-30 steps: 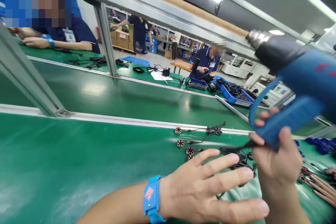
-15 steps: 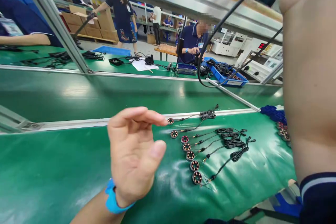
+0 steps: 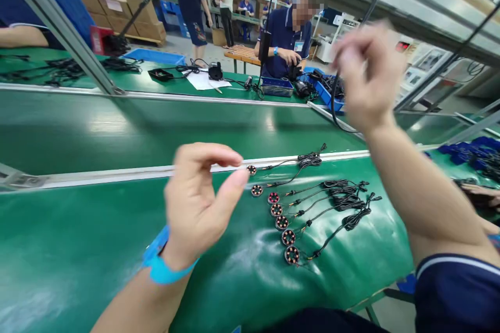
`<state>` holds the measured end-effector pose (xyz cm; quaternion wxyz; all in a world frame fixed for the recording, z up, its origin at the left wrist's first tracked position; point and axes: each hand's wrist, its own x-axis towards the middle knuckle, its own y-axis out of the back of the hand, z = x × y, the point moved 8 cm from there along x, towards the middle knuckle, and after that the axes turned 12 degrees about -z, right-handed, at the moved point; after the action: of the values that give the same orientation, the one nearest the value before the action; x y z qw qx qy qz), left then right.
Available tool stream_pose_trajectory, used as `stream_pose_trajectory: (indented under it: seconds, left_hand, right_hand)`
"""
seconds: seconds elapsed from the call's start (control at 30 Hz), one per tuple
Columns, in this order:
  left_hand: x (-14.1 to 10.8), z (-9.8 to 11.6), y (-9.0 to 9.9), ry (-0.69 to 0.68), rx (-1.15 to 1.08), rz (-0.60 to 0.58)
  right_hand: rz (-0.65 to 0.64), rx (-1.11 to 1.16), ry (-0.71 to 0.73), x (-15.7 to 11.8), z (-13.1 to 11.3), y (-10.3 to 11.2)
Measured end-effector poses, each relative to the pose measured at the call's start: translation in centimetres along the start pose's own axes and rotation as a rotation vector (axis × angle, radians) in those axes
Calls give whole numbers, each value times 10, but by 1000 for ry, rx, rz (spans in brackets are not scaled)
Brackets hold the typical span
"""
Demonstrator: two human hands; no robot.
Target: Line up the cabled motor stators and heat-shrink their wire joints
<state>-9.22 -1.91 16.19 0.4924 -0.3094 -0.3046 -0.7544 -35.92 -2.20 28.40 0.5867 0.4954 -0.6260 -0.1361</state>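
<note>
My left hand (image 3: pixel 203 197), with a light blue band (image 3: pixel 172 270) at its wrist, hovers over the green work surface (image 3: pixel 97 239). Its fingers are curved, the thumb stands a little apart from them, and nothing is between. Just right of it lie several round motor stators (image 3: pixel 288 238) with copper windings, lined up in a slanting column. Black cables (image 3: pixel 346 200), bundled at their far ends, run from them to the right. My right hand (image 3: pixel 369 70) is raised high beside a hanging black cable (image 3: pixel 334 96). Motion smears its fingers, so I cannot see whether it holds anything.
A metal rail (image 3: pixel 117 176) borders the surface, with a lower green belt (image 3: pixel 175 125) beyond. Overhead runs a metal beam (image 3: pixel 422 8). Dark blue parts and cables (image 3: pixel 480 156) lie at the right, near another person's hand (image 3: pixel 480 195). A co-worker (image 3: pixel 287 36) handles something black opposite.
My right hand has come down and left from the top right corner into full view. My left thumb and fingertips have drawn closer together. The view has shifted slightly to the right.
</note>
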Motion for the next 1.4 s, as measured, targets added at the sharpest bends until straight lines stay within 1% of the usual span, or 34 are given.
stream_pose_trajectory:
  seconds: [0.03, 0.07, 0.1, 0.13, 0.17, 0.2, 0.23, 0.27, 0.3, 0.33, 0.37, 0.43, 0.53, 0.63, 0.67, 0.73, 0.8, 0.87, 1.0, 1.07, 1.13, 1.17, 1.2, 1.23, 1.3, 1.33, 1.4]
  left_hand:
    - [1, -15, -15, 65, 143, -155]
    - [-1, -34, -33, 138, 276, -341]
    - [-7, -55, -52, 210, 387, -535]
    - [-15, -76, -68, 273, 468, -705]
    - [-26, -95, -80, 331, 525, -844]
    - [-36, -111, -91, 376, 566, -954]
    - [-45, -124, -99, 408, 588, -1041]
    - [-53, -135, -106, 431, 599, -1104]
    - [-60, -142, -110, 444, 600, -1149]
    - [-64, -147, -114, 453, 593, -1177]
    - [-68, -150, -116, 460, 582, -1192]
    - [-71, -153, -117, 472, 558, -1203]
    - [-73, -156, -116, 481, 539, -1210]
    - [-74, -160, -114, 462, 549, -1202]
    - [-75, -161, -114, 458, 554, -1196]
    - [-76, -164, -113, 458, 560, -1185]
    - [-76, -166, -111, 457, 568, -1175]
    - [-75, -167, -108, 451, 585, -1173]
    - [-69, -166, -99, 454, 599, -1149]
    - [-64, -161, -95, 444, 579, -1115]
    - [-59, -154, -93, 409, 574, -1073]
    - [-56, -149, -91, 384, 584, -1050]
    - [-53, -144, -90, 357, 600, -1027]
    - [-51, -139, -89, 331, 620, -1005]
    - [-46, -128, -88, 285, 651, -968]
    - [-44, -124, -87, 268, 659, -955]
    - [-41, -115, -87, 240, 674, -937]
  right_hand:
    - [-83, 14, 39, -27, -3, -34]
    - [-226, 66, 23, -51, 3, -72]
    - [-388, 123, -30, -73, 13, -110]
    - [-521, 181, -85, -93, 25, -143]
    - [-631, 224, -145, -109, 37, -172]
    - [-720, 259, -187, -121, 47, -194]
    - [-796, 282, -210, -130, 55, -210]
    - [-863, 294, -210, -136, 61, -221]
    - [-921, 295, -190, -140, 66, -227]
    - [-967, 283, -162, -143, 70, -228]
    - [-992, 260, -136, -146, 75, -224]
    - [-977, 172, -124, -150, 95, -207]
    - [-935, -21, -204, -166, 139, -176]
    - [-948, -179, -311, -192, 177, -157]
    - [-948, -212, -340, -199, 185, -153]
    - [-907, -266, -349, -209, 192, -148]
    - [-831, -297, -288, -213, 188, -145]
    - [-792, -273, -242, -218, 184, -144]
    - [-838, -156, -338, -233, 194, -139]
    - [-894, -192, -359, -237, 197, -133]
    - [-936, -250, -350, -232, 191, -127]
    - [-929, -235, -339, -224, 183, -126]
    - [-900, -171, -324, -214, 172, -126]
    - [-848, -60, -310, -201, 158, -129]
    - [-743, 247, -288, -174, 126, -146]
    - [-697, 403, -297, -162, 112, -159]
    - [-709, 706, -305, -146, 86, -198]
